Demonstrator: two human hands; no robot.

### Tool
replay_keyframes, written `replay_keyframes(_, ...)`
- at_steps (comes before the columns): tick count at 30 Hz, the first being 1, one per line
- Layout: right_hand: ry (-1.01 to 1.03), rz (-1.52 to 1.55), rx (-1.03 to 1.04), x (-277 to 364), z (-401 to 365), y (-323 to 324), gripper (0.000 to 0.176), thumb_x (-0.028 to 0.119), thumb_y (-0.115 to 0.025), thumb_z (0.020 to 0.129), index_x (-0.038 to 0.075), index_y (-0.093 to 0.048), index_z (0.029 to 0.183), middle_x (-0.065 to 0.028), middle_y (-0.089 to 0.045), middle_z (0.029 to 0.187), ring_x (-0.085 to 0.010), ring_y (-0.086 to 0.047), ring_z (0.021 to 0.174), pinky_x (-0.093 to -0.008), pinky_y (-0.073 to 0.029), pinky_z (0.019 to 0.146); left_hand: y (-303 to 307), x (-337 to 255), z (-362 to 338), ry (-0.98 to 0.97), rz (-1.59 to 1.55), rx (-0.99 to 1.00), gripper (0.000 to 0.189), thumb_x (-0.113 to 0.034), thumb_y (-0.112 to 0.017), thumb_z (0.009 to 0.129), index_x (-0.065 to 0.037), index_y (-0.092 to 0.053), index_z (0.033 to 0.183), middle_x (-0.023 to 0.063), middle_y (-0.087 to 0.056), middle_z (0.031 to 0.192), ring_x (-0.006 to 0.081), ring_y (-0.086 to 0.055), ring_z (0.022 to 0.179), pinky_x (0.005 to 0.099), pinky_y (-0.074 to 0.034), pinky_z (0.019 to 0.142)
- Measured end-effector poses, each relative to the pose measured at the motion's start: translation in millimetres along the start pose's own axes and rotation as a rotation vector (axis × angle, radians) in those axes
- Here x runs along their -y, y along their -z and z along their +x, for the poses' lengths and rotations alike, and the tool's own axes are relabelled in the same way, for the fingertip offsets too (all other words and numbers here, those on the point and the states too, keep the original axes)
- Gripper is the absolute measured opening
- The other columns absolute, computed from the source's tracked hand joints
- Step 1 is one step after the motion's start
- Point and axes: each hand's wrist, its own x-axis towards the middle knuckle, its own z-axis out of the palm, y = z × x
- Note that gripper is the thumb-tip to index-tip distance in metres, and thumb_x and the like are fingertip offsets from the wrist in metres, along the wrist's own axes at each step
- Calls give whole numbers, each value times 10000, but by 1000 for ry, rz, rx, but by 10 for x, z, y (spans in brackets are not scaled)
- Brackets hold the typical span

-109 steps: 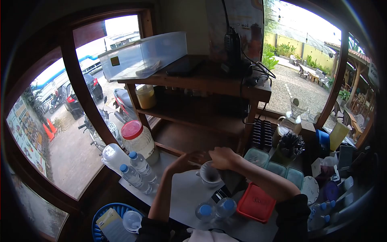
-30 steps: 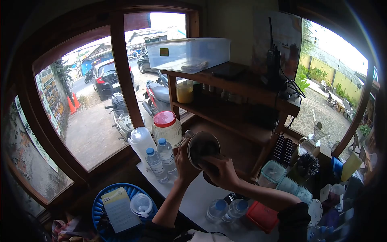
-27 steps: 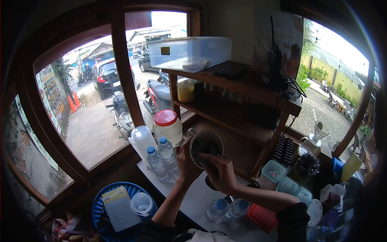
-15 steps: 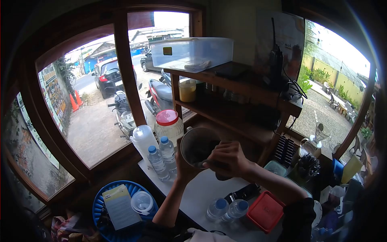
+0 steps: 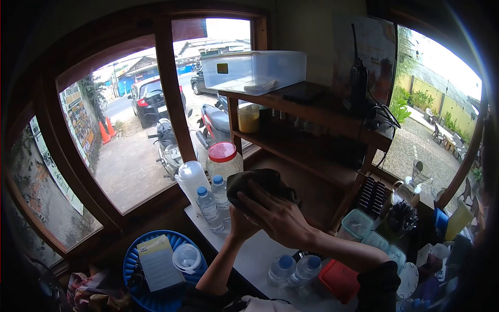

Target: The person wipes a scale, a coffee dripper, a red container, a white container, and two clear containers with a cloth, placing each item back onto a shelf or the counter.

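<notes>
A: Where are the hands?
B: Both are raised over the surface (image 5: 262, 249), toward its far side. The right hand (image 5: 278, 219) presses down on a dark cloth (image 5: 254, 183), its fingers fairly straight and spread over it.

A: And the left hand (image 5: 242, 226)?
B: It's below the cloth, partly hidden by the right hand. It seems to support the bundle from beneath, but I can't tell what its fingers grasp; the cloth covers that.

A: So where exactly is the cloth?
B: Up off the surface, between the hands and the wooden shelf (image 5: 291, 151). In this view it partly overlaps the jar with the red lid (image 5: 222, 162).

A: What stands by the left edge?
B: Two upright bottles with blue caps (image 5: 209, 209), close together near the far left corner, with a clear plastic stack (image 5: 192, 179) just behind them and the jar beyond.

A: And nearer the person?
B: Two more blue-capped bottles (image 5: 282, 269) side by side near the near edge, with a red container (image 5: 339, 280) just right of them. Pale-lidded containers (image 5: 357, 223) sit farther right.

A: Anything beside the surface?
B: A blue basket (image 5: 130, 260) on the left, holding a booklet (image 5: 160, 265) and a clear plastic tub (image 5: 187, 258).
</notes>
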Motion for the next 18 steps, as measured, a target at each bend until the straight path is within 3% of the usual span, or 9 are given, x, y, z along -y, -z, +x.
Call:
replay_keyframes(4, -8, 103, 115, -37, -19, 62, 435, 187, -539, 879, 16, -488, 1276, -229, -591, 1135, -332, -644, 887, -394, -524, 739, -45, 129, -133, 146, -66, -51, 584, -243, -816, 607, -16, -567, 1083, 149, -592, 1075, 307, -597, 999, 398, -465, 855)
replay_keyframes(7, -115, 153, 332, -63, 36, 244, 307, 215, -534, 877, 14, -601, 1099, -178, -651, 815, -306, -636, 641, -405, -504, 627, -92, 104, -140, 163, -15, -72, 612, -268, -832, 586, -23, -567, 1079, 145, -559, 1095, 322, -575, 1007, 411, -449, 878)
replay_keyframes(9, -126, 224, 333, -127, 50, 312, 266, 248, -531, 879, 18, -637, 959, -160, -611, 678, -305, -619, 591, -409, -482, 589, -125, 47, -176, 186, -94, -83, 654, -290, -845, 567, -28, -560, 1094, 141, -539, 1097, 337, -562, 1007, 414, -441, 888)
replay_keyframes(11, -206, 290, 355, -215, 52, 379, 272, 253, -546, 874, 19, -665, 802, -164, -545, 556, -298, -601, 556, -371, -463, 562, -87, 39, -160, 40, 65, 10, 722, -311, -856, 547, -24, -535, 1126, 145, -540, 1094, 333, -564, 1007, 418, -441, 887)
replay_keyframes(14, -521, 615, 95, -236, 36, 537, 244, 213, -565, 872, -15, -644, 835, -150, -534, 558, -293, -578, 541, -339, -450, 565, -51, -22, -109, -7, 71, 69, 824, -284, -881, 523, -11, -477, 1187, 154, -571, 1096, 305, -587, 1009, 409, -464, 872)
replay_keyframes(17, -690, 643, -624, -199, 106, 696, 201, 155, -584, 845, -35, -622, 899, -162, -555, 667, -294, -592, 610, -322, -440, 590, -22, 18, -72, 4, 4, 25, 822, -241, -887, 523, -8, -469, 1191, 148, -608, 1052, 287, -622, 957, 388, -489, 845)
replay_keyframes(18, -535, 479, -634, -214, 107, 708, 195, 138, -579, 841, -34, -617, 925, -161, -568, 717, -298, -600, 643, -332, -445, 595, -17, 15, -64, 12, -25, 21, 815, -227, -887, 525, -10, -470, 1190, 144, -619, 1032, 283, -633, 935, 379, -495, 836)
